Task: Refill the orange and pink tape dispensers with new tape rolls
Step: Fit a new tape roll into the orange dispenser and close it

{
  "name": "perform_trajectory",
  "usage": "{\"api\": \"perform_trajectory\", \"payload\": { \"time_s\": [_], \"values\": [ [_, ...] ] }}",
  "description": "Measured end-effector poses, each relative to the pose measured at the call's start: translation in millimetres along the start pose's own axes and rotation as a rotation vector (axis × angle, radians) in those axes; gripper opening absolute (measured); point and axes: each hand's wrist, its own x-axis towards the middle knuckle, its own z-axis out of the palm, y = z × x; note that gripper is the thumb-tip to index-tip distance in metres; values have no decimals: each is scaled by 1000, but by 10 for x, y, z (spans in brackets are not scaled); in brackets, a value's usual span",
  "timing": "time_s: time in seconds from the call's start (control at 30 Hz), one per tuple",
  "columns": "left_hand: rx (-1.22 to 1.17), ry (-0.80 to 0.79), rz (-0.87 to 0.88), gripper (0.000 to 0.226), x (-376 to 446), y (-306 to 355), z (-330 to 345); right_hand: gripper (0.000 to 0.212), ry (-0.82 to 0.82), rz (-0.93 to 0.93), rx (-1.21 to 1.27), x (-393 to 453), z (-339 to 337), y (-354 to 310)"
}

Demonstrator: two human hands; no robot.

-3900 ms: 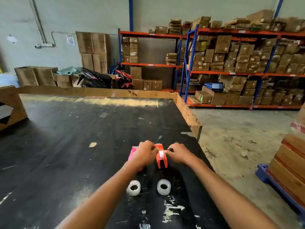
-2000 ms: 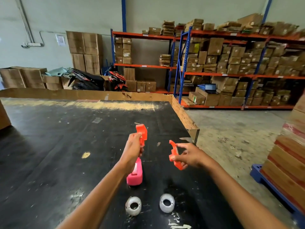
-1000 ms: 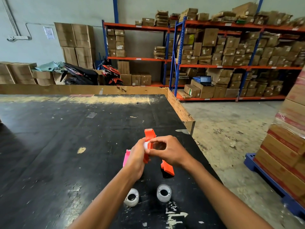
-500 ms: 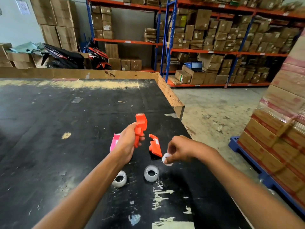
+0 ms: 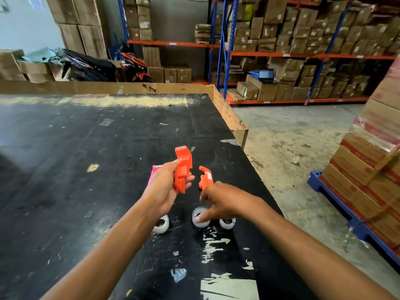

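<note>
My left hand (image 5: 163, 188) is shut on the orange dispenser body (image 5: 183, 168) and holds it upright above the black table (image 5: 86, 148). The dispenser's loose orange cover (image 5: 205, 177) lies just to its right. The pink dispenser (image 5: 154, 173) is mostly hidden behind my left hand. My right hand (image 5: 220, 199) reaches down with fingers apart, and its fingertips touch the middle white tape roll (image 5: 200, 218). Another white roll (image 5: 161, 224) sits to the left. A smaller white ring (image 5: 227, 221) lies to the right, by my right wrist.
The table's right edge (image 5: 244, 135) runs close beside the rolls, with concrete floor beyond. A stack of wrapped cartons (image 5: 372, 161) on a blue pallet stands at the right. Shelving full of boxes (image 5: 281, 50) lines the back.
My right hand set down the small white ring it was holding and moved left onto the middle roll. My left hand still holds the orange body. The camera tilted further down.
</note>
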Motion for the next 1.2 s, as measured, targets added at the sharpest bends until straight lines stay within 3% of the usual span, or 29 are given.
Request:
{"api": "perform_trajectory", "payload": {
  "time_s": [0.2,0.4,0.53,0.87,1.2],
  "values": [
    [-28,20,-17,33,-66,89,-189,44,49,-54,54,138,60,-74],
    [5,51,-20,38,-30,155,-288,47,356,-234,492,179,-383,-111],
    [23,9,-24,39,-37,208,-284,51,408,-352,741,186,-491,-168],
    [-96,-109,-37,28,-87,392,-298,54,353,-444,700,184,-637,-244],
    [-153,-113,-35,53,-40,372,-274,55,443,-525,605,251,-620,-292]
  ]
}}
